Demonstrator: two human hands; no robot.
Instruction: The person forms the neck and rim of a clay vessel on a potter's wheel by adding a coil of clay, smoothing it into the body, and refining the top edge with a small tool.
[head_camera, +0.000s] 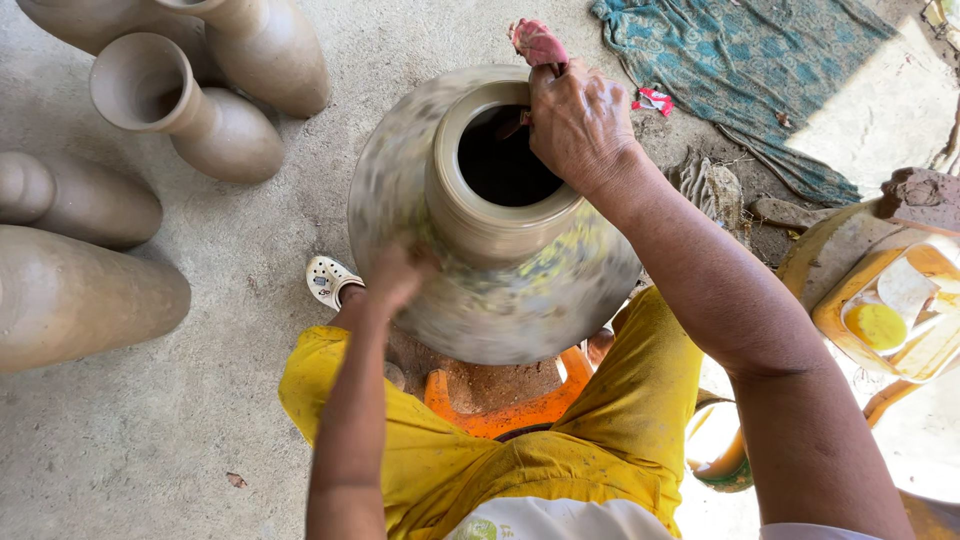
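Between both hands: large round grey-brown clay pot (495, 215), blurred, seemingly spinning, on orange plastic stool (505, 410) before seated person's yellow-trousered knees. Right hand (578, 125) curled over rim at far side, fingers gripping wet pink rag (537, 42) against lip, likely to smooth it. Left hand (400, 272) pressed on near shoulder of pot, blurred; cannot tell if spread, probably steadying or turning. Left of left hand: unfired grey clay vases (190, 105) lying on concrete floor (150, 440). Beyond right hand: teal patterned cloth (745, 60).
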